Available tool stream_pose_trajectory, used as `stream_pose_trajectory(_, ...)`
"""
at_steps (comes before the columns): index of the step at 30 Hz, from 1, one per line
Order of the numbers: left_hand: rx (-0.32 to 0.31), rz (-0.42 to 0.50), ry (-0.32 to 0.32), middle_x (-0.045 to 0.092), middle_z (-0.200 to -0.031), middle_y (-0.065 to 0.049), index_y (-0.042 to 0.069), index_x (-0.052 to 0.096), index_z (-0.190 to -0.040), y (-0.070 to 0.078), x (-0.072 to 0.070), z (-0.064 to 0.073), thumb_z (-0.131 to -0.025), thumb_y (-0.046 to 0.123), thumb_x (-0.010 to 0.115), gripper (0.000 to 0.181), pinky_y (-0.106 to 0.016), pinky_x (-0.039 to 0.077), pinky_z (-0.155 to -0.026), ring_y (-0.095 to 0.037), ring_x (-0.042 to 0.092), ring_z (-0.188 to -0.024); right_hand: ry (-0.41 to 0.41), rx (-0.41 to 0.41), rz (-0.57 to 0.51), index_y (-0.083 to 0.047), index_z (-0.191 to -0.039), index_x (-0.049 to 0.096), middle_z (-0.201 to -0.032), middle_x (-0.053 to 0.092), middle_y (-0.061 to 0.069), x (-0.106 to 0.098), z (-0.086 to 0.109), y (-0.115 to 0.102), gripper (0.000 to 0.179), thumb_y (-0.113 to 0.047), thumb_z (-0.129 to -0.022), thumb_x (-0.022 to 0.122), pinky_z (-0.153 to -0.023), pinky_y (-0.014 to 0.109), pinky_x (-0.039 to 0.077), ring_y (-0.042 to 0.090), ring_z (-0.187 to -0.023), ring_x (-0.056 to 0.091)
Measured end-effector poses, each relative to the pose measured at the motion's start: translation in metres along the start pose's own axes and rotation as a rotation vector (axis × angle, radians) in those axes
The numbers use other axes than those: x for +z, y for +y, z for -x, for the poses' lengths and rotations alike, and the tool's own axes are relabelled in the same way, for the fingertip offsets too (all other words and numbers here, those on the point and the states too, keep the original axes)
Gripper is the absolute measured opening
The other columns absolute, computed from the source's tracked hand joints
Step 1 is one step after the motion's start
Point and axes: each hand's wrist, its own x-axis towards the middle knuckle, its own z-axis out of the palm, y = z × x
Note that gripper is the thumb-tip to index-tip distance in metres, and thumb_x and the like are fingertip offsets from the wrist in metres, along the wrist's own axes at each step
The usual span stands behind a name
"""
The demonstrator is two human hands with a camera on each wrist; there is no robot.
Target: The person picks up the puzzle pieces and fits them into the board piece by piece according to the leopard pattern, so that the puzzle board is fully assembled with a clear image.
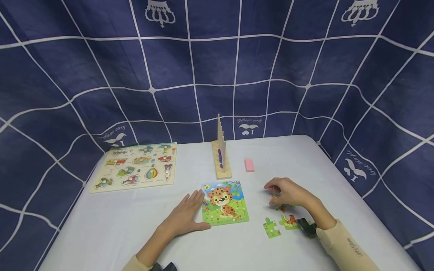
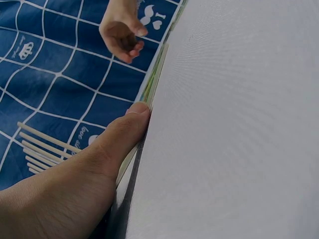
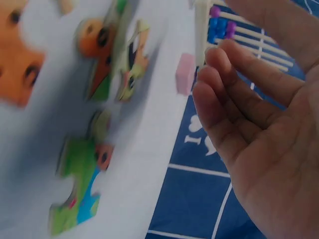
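A square leopard jigsaw puzzle [image 1: 225, 205] lies mid-table. My left hand [image 1: 185, 215] rests against its left side, fingers extended along the edge and thumb at the near corner. In the left wrist view, that thumb [image 2: 117, 139] touches the board's edge. To the right, my right hand [image 1: 289, 192] hovers over loose puzzle pieces, its fingers loosely bent with nothing between them. A green piece [image 1: 271, 228] and a yellow-green and orange piece [image 1: 289, 222] lie below it; others are partly hidden by the hand. The right wrist view shows a green-and-blue piece [image 3: 75, 184] on the table.
A wooden vehicle peg board [image 1: 135, 165] lies at the back left. Behind the puzzle stands a wooden rack of upright rods [image 1: 222, 158] with purple and blue beads, and a pink block [image 1: 249, 165] sits beside it. A blue checked curtain [image 1: 217, 64] surrounds the table.
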Motion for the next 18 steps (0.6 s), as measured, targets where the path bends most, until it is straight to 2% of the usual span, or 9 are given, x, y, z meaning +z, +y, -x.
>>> stream_pose_trajectory(5,0.001,0.003,0.004,0.021,-0.163,-0.01,0.006,0.024,-0.154,0.0,-0.001,0.0,-0.075,0.081,0.054,0.113,-0.047,0.019,-0.124,-0.027,0.02,-0.151,-0.054,-0.004,-0.02,-0.006,-0.116,0.066,-0.092,0.061,-0.001,0.001,0.007,0.01,0.058,-0.024,-0.066,0.089,-0.068,0.022,0.046,0.014,-0.083,0.052)
stream_pose_trajectory(11,0.0,0.005,0.001,0.022,-0.163,-0.01,0.006,0.025,-0.154,0.001,-0.002,0.0,-0.075,0.081,0.054,0.113,-0.047,0.019,-0.124,-0.027,0.02,-0.151,-0.077,0.003,-0.031,-0.006,-0.118,0.064,-0.101,0.063,-0.002,0.003,0.012,0.024,0.063,-0.023,-0.063,0.091,-0.076,0.023,0.051,0.013,-0.09,0.055)
stream_pose_trajectory(18,0.005,0.003,0.012,0.023,-0.162,-0.011,0.005,0.026,-0.154,0.002,-0.002,0.001,-0.075,0.081,0.054,0.113,-0.048,0.02,-0.123,-0.028,0.021,-0.151,-0.147,0.066,-0.057,-0.008,-0.126,0.057,-0.109,0.058,-0.002,0.003,0.013,0.031,0.075,-0.018,-0.06,0.091,-0.086,0.025,0.05,0.016,-0.1,0.052)
